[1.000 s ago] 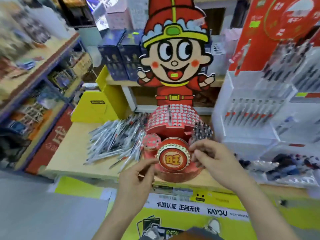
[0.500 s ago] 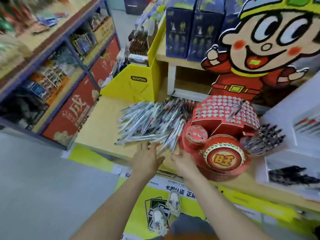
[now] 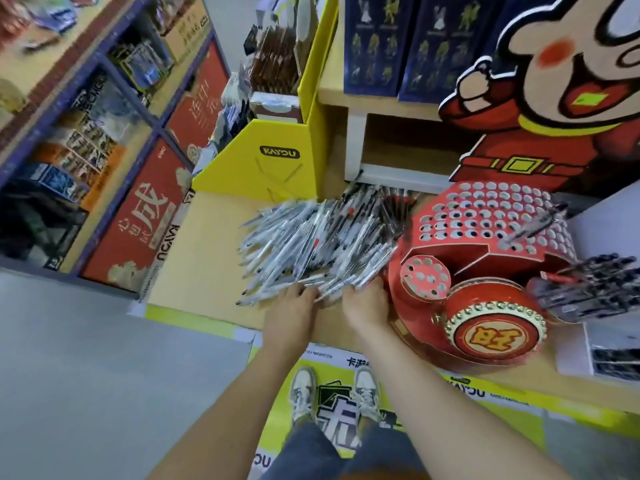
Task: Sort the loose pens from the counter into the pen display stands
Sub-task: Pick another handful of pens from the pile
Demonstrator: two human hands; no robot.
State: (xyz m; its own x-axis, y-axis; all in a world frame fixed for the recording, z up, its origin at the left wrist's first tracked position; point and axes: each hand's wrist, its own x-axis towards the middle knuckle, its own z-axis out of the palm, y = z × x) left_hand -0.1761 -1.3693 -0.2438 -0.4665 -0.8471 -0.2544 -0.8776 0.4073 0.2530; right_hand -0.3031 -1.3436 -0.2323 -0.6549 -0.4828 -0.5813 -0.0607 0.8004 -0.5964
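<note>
Both left hand (image 3: 290,308) and right hand (image 3: 367,303) touch the pen pile (image 3: 318,244), fingers buried; grip cannot be told.

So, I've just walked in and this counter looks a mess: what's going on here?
A person is sorting pens. Both the left hand and the right hand reach into the near edge of a heap of loose white and grey plastic pens on the pale wooden counter; whether either has gripped any is unclear. Right beside the heap stands a red cardboard pen stand with a hole-dotted top. Nearly all its holes are empty, with a single dark pen showing on top.
</note>
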